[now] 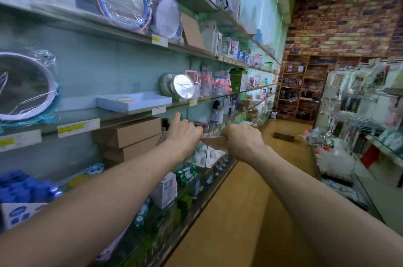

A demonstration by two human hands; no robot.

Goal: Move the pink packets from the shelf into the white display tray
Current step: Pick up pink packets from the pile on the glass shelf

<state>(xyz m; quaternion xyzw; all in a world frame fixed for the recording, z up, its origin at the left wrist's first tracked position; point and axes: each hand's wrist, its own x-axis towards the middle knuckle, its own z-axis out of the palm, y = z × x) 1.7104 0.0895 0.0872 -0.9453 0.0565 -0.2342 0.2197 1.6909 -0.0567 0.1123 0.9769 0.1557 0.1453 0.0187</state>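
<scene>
Shelf: we face a long glass shelf on the wall to our left, with the tray on it and brown cartons stacked on the level below
White display tray: the white display tray sits flat on that shelf, up and to the left of both hands; it is shallow and open-topped, and something pale pink lies inside, too blurred for us to name
Pink packets: what we take for the pink packets is a thin, flat, pinkish stack held between our two hands, level with the shelf edge below the tray; blur hides any print or count
Left hand: our left hand has its forefinger stretched up towards the tray shelf while the other fingers curl at the near end of the stack; we cannot tell how firmly they grip
Right hand: our right hand is closed in a loose fist round the far end of the stack
Handling: we judge the packets light, thin and bendy, probably film-wrapped and so a little slippery; a stack like this could fan out or slide apart
Hold: we would pinch across the flat faces near both short ends, thumbs on top, keeping the stack squared as it goes into the tray
</scene>
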